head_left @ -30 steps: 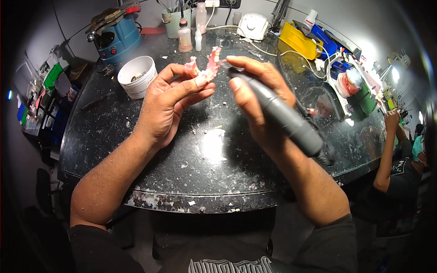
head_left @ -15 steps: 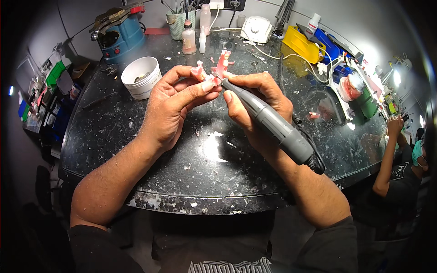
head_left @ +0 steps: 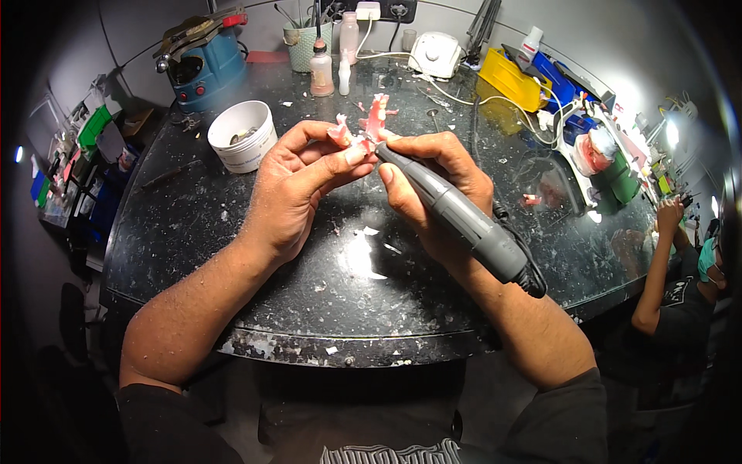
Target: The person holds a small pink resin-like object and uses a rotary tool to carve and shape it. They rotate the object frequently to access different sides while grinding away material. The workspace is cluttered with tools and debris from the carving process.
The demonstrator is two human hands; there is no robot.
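Note:
Between the thumb and fingers of my left hand [head_left: 301, 170] is a pink partial denture [head_left: 375, 120] with whitish teeth, its arms sticking up past the fingertips. My right hand [head_left: 440, 174] is closed round a dark grey rotary handpiece [head_left: 456, 213], gripped like a pen, its cord trailing from the rear end by my wrist. The nose of the handpiece meets the denture's near side at my left fingertips. Its bur is too small to make out there, and my fingers hide part of the denture.
A white tub [head_left: 243, 139] with small items stands left of my hands. Behind are a blue machine [head_left: 205, 73], bottles [head_left: 321, 73], a white control box [head_left: 435, 54] and a yellow bin [head_left: 510, 77]. A dental model [head_left: 595, 151] sits at right; beyond it, another person [head_left: 672, 271].
Both hands keep their grips. The denture and the handpiece's tip sit slightly lower in the picture, and the denture looks turned a little.

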